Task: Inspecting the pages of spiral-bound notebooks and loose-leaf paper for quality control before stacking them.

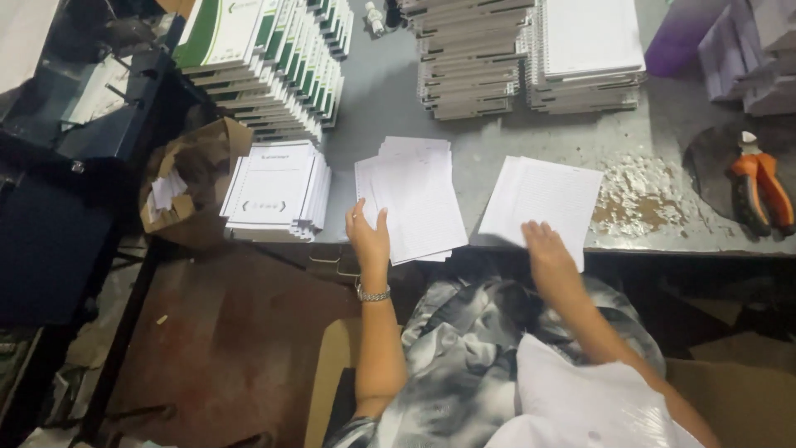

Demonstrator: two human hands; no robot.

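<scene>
My left hand (pixel 369 236) rests flat on the near left corner of a fanned stack of white lined sheets (pixel 419 195) on the grey table (pixel 489 145). My right hand (pixel 547 249) lies on the near edge of a second, smaller stack of lined sheets (pixel 543 199) to the right. Fingers of both hands are spread on the paper. A metal watch band sits on my left wrist. A wrapped white ream (pixel 580 398) lies on my lap.
Stacks of green-and-white covers (pixel 274 58) and one white cover stack (pixel 278 191) stand at the left. Spiral notebooks (pixel 531 54) are piled at the back. Orange-handled pliers (pixel 759 191), paper chaff (pixel 638 195), a torn cardboard box (pixel 186 187).
</scene>
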